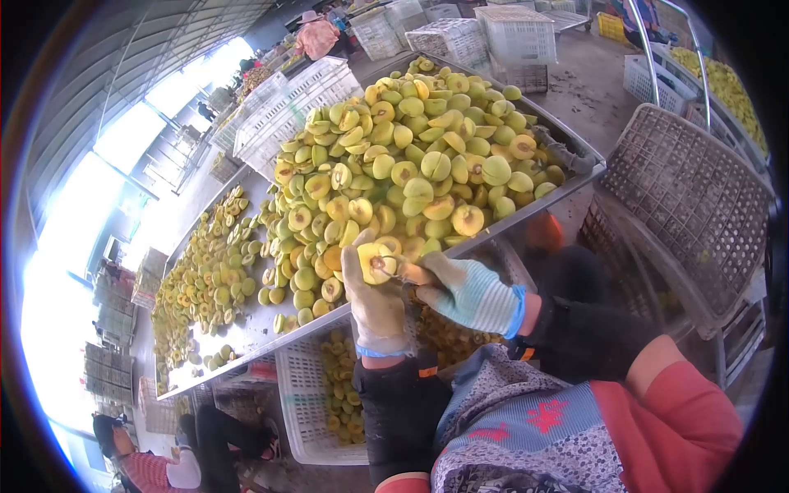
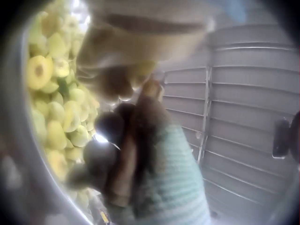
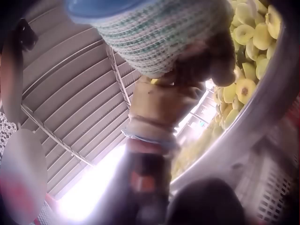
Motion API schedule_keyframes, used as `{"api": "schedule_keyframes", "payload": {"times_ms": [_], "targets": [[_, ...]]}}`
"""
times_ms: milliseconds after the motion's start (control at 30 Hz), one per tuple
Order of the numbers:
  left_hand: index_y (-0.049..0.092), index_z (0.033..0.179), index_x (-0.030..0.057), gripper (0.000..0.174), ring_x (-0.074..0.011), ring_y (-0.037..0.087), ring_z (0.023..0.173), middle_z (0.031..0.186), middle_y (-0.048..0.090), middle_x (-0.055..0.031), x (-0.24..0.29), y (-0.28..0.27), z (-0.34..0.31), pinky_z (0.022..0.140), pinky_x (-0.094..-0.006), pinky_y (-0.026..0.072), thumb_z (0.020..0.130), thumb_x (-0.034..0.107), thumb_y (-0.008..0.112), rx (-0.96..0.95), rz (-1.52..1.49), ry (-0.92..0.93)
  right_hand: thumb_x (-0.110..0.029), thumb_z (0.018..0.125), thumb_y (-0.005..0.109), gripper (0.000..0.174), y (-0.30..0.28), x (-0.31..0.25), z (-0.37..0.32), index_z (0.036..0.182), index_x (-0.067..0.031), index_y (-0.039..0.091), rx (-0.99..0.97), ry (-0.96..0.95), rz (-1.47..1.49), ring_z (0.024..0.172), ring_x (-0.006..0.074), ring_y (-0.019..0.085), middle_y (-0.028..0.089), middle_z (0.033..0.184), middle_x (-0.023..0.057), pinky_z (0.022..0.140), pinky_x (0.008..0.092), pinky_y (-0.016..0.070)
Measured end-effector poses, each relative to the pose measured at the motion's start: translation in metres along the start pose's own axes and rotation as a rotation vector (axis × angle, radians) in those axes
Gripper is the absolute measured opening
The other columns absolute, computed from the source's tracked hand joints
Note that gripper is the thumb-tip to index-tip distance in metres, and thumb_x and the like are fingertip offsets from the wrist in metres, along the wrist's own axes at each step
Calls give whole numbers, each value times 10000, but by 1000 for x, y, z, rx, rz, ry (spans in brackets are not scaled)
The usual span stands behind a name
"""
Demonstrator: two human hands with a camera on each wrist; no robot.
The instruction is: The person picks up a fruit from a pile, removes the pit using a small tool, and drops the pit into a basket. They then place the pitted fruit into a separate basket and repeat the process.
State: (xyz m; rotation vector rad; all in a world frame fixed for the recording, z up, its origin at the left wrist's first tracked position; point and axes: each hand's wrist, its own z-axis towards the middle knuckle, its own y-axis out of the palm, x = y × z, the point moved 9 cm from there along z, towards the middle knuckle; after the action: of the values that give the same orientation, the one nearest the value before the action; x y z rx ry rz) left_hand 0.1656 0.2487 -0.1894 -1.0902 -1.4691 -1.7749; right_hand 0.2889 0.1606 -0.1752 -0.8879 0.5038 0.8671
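Note:
In the head view my gloved left hand (image 1: 374,308) holds up a yellow-green stone-fruit half (image 1: 377,263), its cut face showing a brownish centre. My right hand (image 1: 472,292), in a striped white and teal glove with darkened fingers, grips a wooden-handled tool (image 1: 417,274). The thin metal end of that tool reaches the middle of the cut face. Both hands meet just above the near rim of a metal table (image 1: 283,329) heaped with halved fruit (image 1: 427,164). In the left wrist view the tool's wooden handle (image 2: 124,173) runs along the right-hand glove.
Below the table edge stands a white crate (image 1: 308,403) with fruit pieces in it. More halves (image 1: 205,279) spread over the table's left part. A brown plastic crate (image 1: 682,181) leans at right. Another person (image 1: 148,464) sits at lower left; white crates (image 1: 518,37) stand behind.

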Motion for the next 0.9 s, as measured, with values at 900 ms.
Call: {"api": "schedule_keyframes", "payload": {"times_ms": [900], "targets": [[640, 824, -3, 580, -173, 599, 618, 732, 632, -100, -55, -24, 5, 580, -279, 487, 1042, 484, 414, 164, 316, -23, -299, 1005, 515, 353, 89, 75, -34, 1207, -12, 551, -302, 357, 484, 924, 454, 664, 682, 968, 269, 787, 470, 533]]}}
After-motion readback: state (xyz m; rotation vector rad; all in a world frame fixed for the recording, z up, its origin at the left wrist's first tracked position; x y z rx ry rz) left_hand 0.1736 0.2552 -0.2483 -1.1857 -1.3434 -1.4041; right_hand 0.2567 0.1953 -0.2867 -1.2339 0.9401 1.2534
